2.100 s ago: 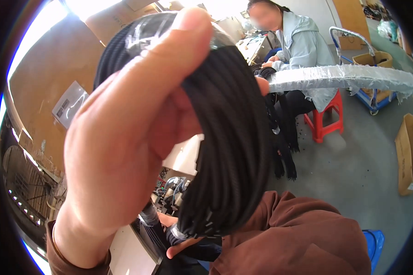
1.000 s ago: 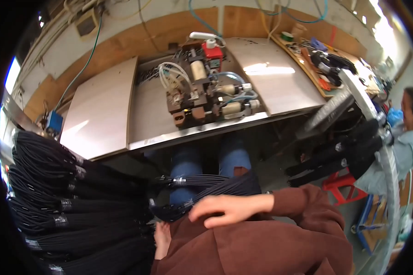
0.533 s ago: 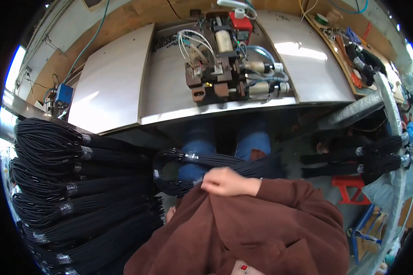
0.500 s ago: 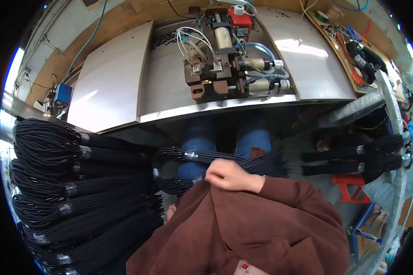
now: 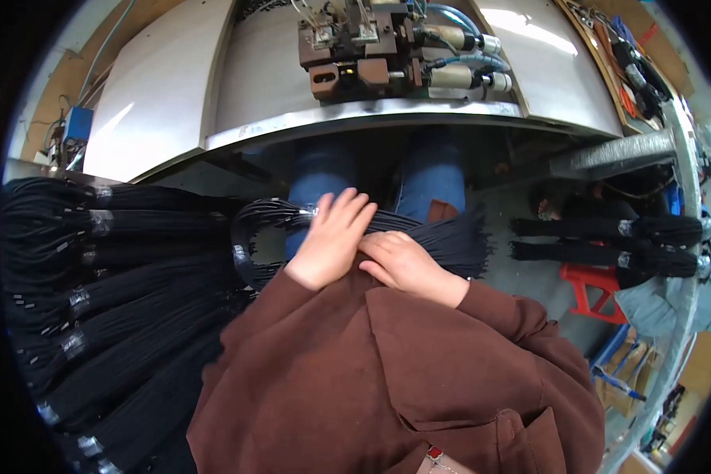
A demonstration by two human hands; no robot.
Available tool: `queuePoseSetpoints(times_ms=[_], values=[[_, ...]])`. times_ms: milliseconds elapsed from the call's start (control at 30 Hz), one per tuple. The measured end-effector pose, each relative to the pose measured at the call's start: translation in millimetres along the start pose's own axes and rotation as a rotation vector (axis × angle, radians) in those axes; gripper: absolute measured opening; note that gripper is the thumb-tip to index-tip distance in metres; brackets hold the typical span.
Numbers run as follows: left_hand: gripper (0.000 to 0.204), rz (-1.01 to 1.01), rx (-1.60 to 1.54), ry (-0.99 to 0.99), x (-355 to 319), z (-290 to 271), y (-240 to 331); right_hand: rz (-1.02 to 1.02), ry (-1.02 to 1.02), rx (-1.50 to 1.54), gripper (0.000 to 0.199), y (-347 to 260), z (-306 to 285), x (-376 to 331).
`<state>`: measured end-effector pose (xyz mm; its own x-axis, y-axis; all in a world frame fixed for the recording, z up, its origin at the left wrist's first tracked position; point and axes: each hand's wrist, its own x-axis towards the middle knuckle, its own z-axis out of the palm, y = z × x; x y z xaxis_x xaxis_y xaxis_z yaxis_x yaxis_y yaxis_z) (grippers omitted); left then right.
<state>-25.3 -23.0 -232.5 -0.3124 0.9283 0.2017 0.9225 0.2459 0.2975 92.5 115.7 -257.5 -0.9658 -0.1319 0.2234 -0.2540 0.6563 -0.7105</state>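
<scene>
A looped bundle of black cords [image 5: 249,217] lies across my lap, bound with clear tape, its loop at the left and its loose ends at the right. My left hand [image 5: 329,242] rests palm down over the bundle's middle, with fingers stretched out and slightly spread. Just right of it, my right hand [image 5: 407,265] lies flat over the lower edge of the cords, its thumb apart and its fingertips near my left hand. Nothing shows gripped in either hand, though both palms are hidden. The cords pass partly beneath the hands.
Many taped bundles of black cords [image 5: 150,276] are stacked at my left. Ahead, a machine with brown blocks and cylinders [image 5: 355,67] stands on a metal-edged bench [image 5: 292,118]. At the right are more cord bundles [image 5: 648,229], a wrapped rail [image 5: 624,154] and a red stool [image 5: 588,288].
My left hand has come up from beside my body onto the cords. My right hand has turned flatter and moved slightly right. The view has tilted down, so the machine sits higher.
</scene>
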Motion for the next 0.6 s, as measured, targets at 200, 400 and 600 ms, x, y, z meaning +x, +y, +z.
queuePoseSetpoints(times_ms=[200, 400, 600], values=[[0.06, 0.183, -0.39, -0.53, 57.0, 22.0, -26.5, 0.466, 0.573, -0.171, 0.01, 6.8, -29.0, -82.5], [0.057, 0.026, -0.791, -0.528, 64.6, 70.8, -49.1, 1.34, -0.191, -0.048, 0.034, 9.8, 19.5, -238.2], [0.047, 0.012, -0.86, -0.479, 77.7, 81.8, -52.8, 1.596, -0.038, -0.06, 0.034, 7.0, -5.0, -204.5]])
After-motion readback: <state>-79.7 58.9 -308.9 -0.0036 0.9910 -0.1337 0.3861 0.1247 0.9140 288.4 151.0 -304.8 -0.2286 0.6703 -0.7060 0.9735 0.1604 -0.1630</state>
